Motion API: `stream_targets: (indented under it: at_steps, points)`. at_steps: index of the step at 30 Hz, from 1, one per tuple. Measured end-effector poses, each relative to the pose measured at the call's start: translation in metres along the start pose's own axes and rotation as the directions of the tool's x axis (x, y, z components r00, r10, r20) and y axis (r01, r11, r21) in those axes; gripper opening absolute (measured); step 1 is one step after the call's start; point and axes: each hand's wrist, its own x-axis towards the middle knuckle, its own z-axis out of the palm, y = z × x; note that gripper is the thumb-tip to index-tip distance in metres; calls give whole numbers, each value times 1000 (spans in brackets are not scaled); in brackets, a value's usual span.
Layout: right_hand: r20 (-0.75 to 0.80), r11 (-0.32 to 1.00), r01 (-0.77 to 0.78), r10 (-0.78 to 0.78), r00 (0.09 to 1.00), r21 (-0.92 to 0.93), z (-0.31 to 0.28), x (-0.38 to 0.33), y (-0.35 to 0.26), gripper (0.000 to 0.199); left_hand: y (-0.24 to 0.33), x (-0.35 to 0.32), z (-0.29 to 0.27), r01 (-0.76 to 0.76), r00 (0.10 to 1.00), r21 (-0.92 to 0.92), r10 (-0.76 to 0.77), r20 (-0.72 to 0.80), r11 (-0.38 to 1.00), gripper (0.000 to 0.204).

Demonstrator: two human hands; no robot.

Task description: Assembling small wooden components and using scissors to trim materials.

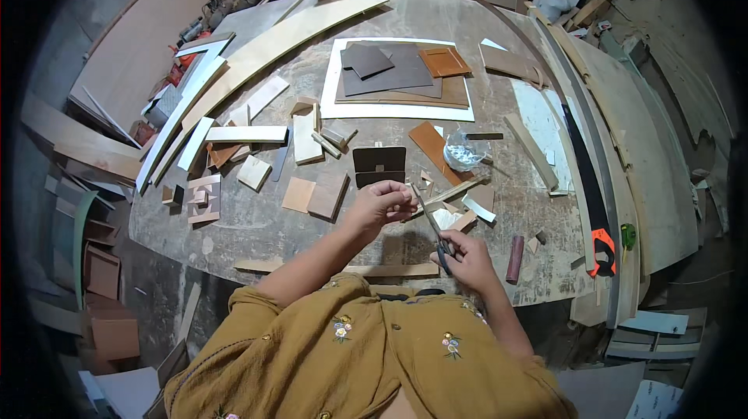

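My right hand (467, 259) grips a pair of scissors (432, 220) by the dark handles, the long blades pointing up and to the left. Close to the blade tips, my left hand (382, 205) pinches something too small to make out. Just beyond the left hand stands a dark brown panel piece (379, 160) with a small light square on its face. Beside the scissors lie thin wooden strips (452, 197), a crumpled white scrap (446, 219) and small wood offcuts. A clear plastic bag of small white pieces (463, 155) sits farther off.
Brown panels (386, 76) lie stacked on a white board at the table's far middle. Wood blocks (327, 197) and offcuts cover the left. A dark red cylinder (515, 259) rests at right, near an orange-handled saw (601, 251) and a green tape measure (628, 236). Long boards (265, 49) span the back left.
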Motion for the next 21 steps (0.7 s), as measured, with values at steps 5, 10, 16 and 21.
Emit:
stream_targets:
  at_steps: [5, 10, 16, 21]
  points:
    - [31, 996, -42, 39, 999, 73, 3, 2, 3, 36, -1, 1, 0, -5, 1000, -15, 4, -27, 1000, 9]
    - [16, 994, -54, 53, 998, 96, 5, 3, 5, 37, -4, 4, -6, -36, 999, -16, 35, -8, 999, 8]
    - [40, 989, -49, 44, 998, 136, 7, 1, 11, 28, -4, 5, -7, -50, 999, 21, 50, 17, 999, 9]
    - [35, 986, -84, 80, 996, 147, 8, 1, 4, 28, -4, 2, -6, -55, 998, 24, 55, -9, 998, 9]
